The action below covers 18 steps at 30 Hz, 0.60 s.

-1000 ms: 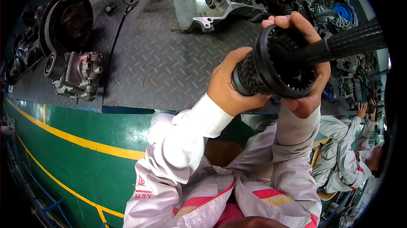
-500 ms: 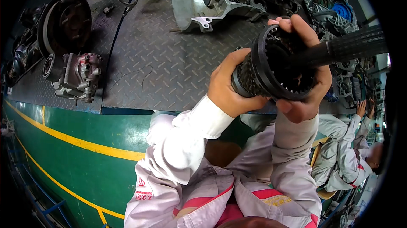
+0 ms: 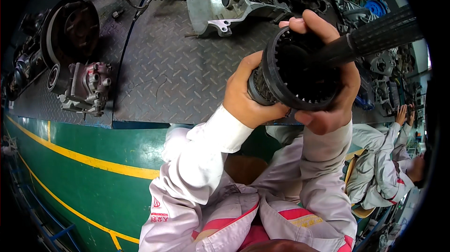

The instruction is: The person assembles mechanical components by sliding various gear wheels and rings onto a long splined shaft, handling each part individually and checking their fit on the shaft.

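Both my hands hold a dark gear shaft above the front edge of the bench. A wide ring gear [image 3: 277, 81] with teeth round its inner rim sits on it, and a splined shaft [image 3: 382, 34] sticks out of the ring toward the upper right. My left hand [image 3: 241, 93] wraps round the narrower geared end behind the ring. My right hand [image 3: 346, 81] grips the ring's right side, thumb at the lower rim and fingers over the top. The inside of the ring is too dark to make out.
Beyond my hands lies a large silver gearbox housing [image 3: 201, 6] on the tread-plate bench [image 3: 164, 60]. At left stand a small metal pump-like unit [image 3: 89, 88] and a round drum [image 3: 75, 29]. More housings [image 3: 370, 6] crowd the right, where another person [image 3: 379, 172] sits.
The gear shaft has shifted slightly left and tilted, so the ring's opening faces me more. My hands have moved left with it, their grip much the same.
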Tool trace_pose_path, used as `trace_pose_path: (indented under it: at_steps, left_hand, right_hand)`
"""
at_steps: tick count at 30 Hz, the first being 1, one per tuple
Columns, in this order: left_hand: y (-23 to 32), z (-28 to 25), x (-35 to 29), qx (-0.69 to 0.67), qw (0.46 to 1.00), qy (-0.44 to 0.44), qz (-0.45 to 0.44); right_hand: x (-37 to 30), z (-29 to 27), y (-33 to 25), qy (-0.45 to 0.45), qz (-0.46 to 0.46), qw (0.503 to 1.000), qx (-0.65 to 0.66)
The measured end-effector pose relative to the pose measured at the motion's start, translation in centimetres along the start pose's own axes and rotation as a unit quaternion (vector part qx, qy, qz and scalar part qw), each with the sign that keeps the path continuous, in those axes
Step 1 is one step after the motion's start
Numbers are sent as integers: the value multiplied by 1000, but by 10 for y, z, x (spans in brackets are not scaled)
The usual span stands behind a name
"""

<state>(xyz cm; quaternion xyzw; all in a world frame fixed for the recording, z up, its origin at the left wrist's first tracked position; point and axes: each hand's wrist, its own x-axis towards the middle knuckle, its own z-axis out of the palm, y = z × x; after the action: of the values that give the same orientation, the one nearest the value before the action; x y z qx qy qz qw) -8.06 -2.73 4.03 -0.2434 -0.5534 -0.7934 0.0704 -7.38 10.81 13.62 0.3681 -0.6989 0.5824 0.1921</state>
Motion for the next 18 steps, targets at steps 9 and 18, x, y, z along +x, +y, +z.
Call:
trace_pose_path:
  at_steps: [9,18]
  left_hand:
    - [26,-1,4,27,999,-4,-16]
    - [-12,-3,5,-20,999,-8,-31]
  right_hand:
    - [2,-9,9,-45,-31,998,-17]
    - [-1,16,0,61,34,996,56]
